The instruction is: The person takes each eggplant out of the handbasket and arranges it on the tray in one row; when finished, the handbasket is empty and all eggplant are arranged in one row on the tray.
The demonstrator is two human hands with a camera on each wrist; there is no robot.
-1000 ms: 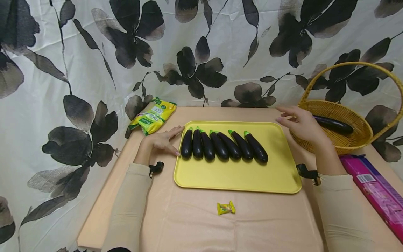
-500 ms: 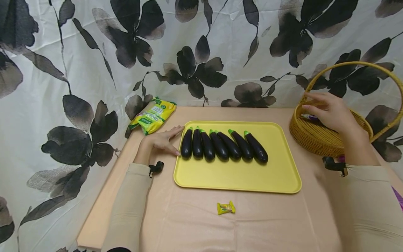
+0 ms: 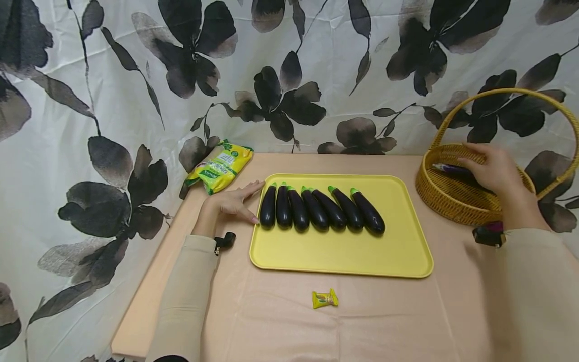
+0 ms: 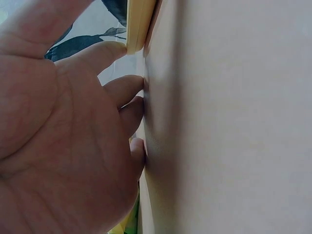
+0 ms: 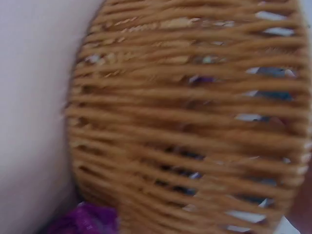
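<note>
My left hand (image 3: 232, 202) lies at the left edge of a yellow tray (image 3: 344, 256), thumb and fingertips against its rim. In the left wrist view, the fingers (image 4: 127, 90) are fairly straight and touch the tabletop and tray edge. Several dark eggplants (image 3: 334, 211) with green stem ends lie in a slanted row on the tray. My right hand (image 3: 499, 173) reaches into a wicker basket (image 3: 436, 198), over a dark eggplant (image 3: 461, 173), thumb and forefinger apart. The hand hides part of this eggplant; its left end looks purplish with pale marks. Basket weave fills the blurred right wrist view.
A yellow-green packet (image 3: 220, 165) lies behind my left hand. In front of the tray sits a small yellow wrapped sweet (image 3: 324, 298). The basket's tall handle (image 3: 511, 91) arches over it. Purple packaging (image 5: 87, 219) shows beside the basket. Floral cloth hangs behind the table.
My right hand has moved from beside the tray rightward into the basket, then slightly further right over the eggplant there. The left hand, tray and row of eggplants have stayed put.
</note>
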